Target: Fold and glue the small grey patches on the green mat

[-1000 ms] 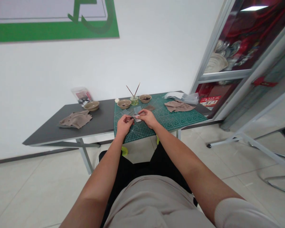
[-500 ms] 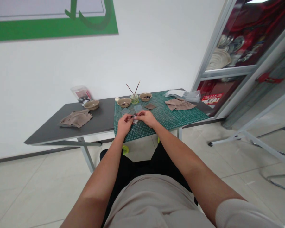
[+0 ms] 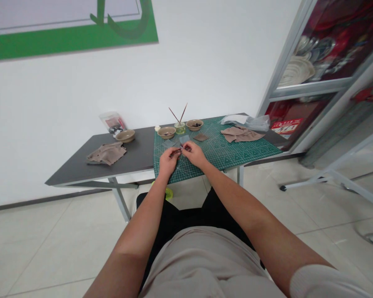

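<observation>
My left hand (image 3: 168,159) and my right hand (image 3: 193,152) meet over the near part of a green cutting mat (image 3: 236,151) on a dark grey table (image 3: 133,156). Both hands are closed in a pinch on a small thin object (image 3: 177,152) held between them; it is too small to name. Just beyond the fingers lie small greyish transparent pieces (image 3: 175,142) on the mat. A small brown fabric square (image 3: 201,137) lies to the right of them.
Two tan bowls (image 3: 167,132) (image 3: 194,124) flank a small glass with two sticks (image 3: 180,126). A third bowl (image 3: 126,135) and a plastic bag (image 3: 112,123) sit left. Brown cloths (image 3: 107,152) (image 3: 240,133) lie at each end. A glass cabinet (image 3: 311,70) stands right.
The view has shifted slightly, moving the table right in the picture. My hands stay pinched together over the mat, with the fingertips drawn a little closer.
</observation>
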The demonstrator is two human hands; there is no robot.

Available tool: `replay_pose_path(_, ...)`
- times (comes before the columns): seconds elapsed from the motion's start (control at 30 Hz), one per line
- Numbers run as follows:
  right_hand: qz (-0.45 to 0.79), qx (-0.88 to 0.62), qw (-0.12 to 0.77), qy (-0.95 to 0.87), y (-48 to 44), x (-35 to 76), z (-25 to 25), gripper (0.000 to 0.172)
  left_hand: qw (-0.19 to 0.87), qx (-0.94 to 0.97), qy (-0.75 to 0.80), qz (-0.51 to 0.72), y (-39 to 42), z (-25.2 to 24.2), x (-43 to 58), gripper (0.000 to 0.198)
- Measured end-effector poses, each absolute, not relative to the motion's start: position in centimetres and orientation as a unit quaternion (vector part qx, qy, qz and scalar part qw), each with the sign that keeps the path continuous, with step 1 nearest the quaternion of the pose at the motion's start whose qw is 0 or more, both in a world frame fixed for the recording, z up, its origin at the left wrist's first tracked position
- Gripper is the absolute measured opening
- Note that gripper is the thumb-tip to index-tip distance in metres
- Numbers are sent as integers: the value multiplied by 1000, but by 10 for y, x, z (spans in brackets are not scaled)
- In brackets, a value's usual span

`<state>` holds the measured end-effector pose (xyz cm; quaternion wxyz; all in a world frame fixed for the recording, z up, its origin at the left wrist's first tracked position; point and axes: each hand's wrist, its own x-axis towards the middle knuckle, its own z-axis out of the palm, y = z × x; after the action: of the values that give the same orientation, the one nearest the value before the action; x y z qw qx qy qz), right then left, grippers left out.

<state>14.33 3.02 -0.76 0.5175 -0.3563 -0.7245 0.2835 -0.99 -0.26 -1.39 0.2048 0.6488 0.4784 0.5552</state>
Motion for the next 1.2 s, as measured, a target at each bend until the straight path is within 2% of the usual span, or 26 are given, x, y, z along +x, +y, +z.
replay_pose_path(0.23,329,-361,498,-716,27,146,-7,19,185,641,506,547,-2,-13,-9,16)
replay_pose_path(0.37,380,-339,504,-698,32,145,-12,32,167,625,521,557,-4,-12,-7,18)
replay_pose_path(0.47,404,-324,501,-694,37,142,-16,27,98,643,534,540,-5,-13,-7,12)
replay_pose_path(0.6,357,-355,491,-711,37,139,-15,24,34,676,530,511,-7,-13,-5,8)
replay_pose_path(0.83,345,-356,484,-721,36,142,-16,25,5,661,542,518,-8,-13,-4,5)
replay_pose_path(1.03,355,-346,480,-724,39,141,-17,23,7,647,536,541,-7,-14,-6,5)
replay_pose_path(1.2,383,-337,493,-705,42,142,-17,25,22,691,508,514,-8,-14,-4,7)
